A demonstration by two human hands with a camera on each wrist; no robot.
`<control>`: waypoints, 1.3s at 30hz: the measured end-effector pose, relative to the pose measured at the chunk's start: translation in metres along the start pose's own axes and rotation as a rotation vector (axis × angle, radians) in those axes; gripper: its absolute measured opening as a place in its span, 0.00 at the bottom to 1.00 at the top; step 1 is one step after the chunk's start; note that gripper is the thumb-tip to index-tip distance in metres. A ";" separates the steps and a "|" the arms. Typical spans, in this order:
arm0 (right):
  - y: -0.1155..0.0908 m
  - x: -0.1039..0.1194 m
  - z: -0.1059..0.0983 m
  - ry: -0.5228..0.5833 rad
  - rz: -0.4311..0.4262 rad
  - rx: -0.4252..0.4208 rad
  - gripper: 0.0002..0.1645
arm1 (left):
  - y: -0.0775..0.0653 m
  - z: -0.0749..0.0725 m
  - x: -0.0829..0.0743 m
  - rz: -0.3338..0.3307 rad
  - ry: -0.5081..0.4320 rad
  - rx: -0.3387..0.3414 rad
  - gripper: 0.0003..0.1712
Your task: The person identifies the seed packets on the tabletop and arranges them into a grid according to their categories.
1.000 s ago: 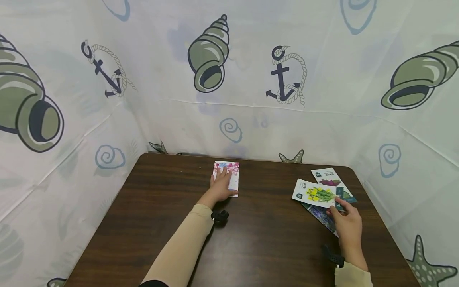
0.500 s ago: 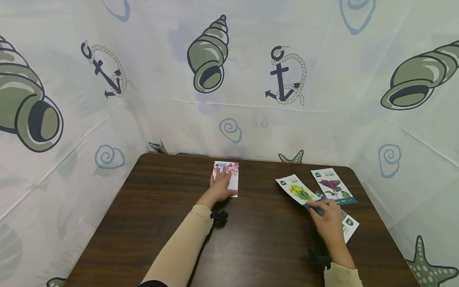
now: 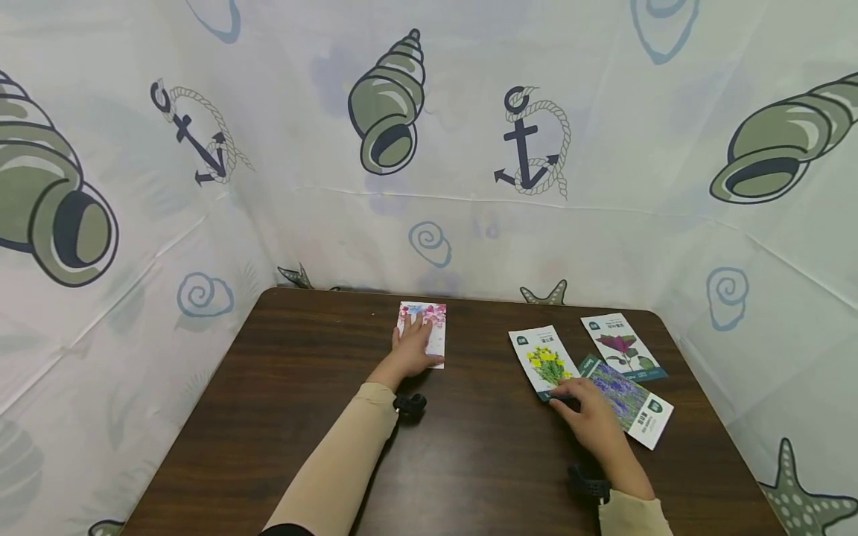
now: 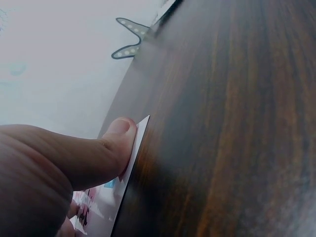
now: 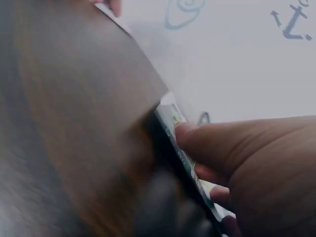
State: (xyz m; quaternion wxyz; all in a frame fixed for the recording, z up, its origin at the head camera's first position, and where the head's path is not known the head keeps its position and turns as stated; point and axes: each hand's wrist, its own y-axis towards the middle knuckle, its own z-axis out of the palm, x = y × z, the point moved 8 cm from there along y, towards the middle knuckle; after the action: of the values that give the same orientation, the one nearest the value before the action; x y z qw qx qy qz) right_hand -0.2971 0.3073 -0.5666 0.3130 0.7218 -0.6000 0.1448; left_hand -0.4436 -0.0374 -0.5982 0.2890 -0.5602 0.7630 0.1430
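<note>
Right hand [image 3: 590, 413]: thumb and fingertips pinch the lower end of the yellow card [image 3: 539, 357], out on the table [image 3: 469, 461], left of the two loose cards. Left hand [image 3: 410, 348]: fingers spread flat over the pink card [image 3: 438, 336] near the far edge, pressing rather than gripping. The step, as I judge it, is placing the yellow card. Keep your pinch light and close to the rim; thin card would likely crease under a hard squeeze. Lower the edge evenly, then part thumb and fingers before drawing back, or the card may drag. Mind the lavender card [image 3: 623, 391] beside your knuckles; a low wrist could nudge it. A steady left palm should keep the pink one from sliding. Yellow card's looks: white face, yellow blooms on green stems, small dark badge at the top left, teal band at the foot, partly under your fingers. It leans, top toward the left. Right wrist view shows dark shadow along its edge; can't tell if it lies fully flat. Magenta card [image 3: 622, 346] rests near the far right corner.
</note>
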 end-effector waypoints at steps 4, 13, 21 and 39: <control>0.001 0.010 0.007 -0.010 -0.044 0.022 0.06 | 0.004 0.004 0.005 -0.010 -0.006 0.012 0.58; 0.000 0.023 0.013 -0.004 -0.166 0.061 0.17 | 0.007 0.005 0.008 -0.009 -0.014 0.011 0.60; -0.001 0.029 0.025 0.008 -0.145 0.136 0.18 | 0.004 0.001 0.003 -0.016 0.005 0.011 0.58; -0.006 0.050 0.039 -0.001 -0.209 0.171 0.22 | 0.001 0.001 0.002 -0.019 0.014 0.010 0.58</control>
State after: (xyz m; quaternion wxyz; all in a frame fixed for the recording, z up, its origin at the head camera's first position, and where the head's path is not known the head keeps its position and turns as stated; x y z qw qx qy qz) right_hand -0.2865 0.2447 -0.5690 0.2635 0.8045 -0.5072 0.1616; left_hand -0.4447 -0.0378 -0.6004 0.2879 -0.5670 0.7603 0.1326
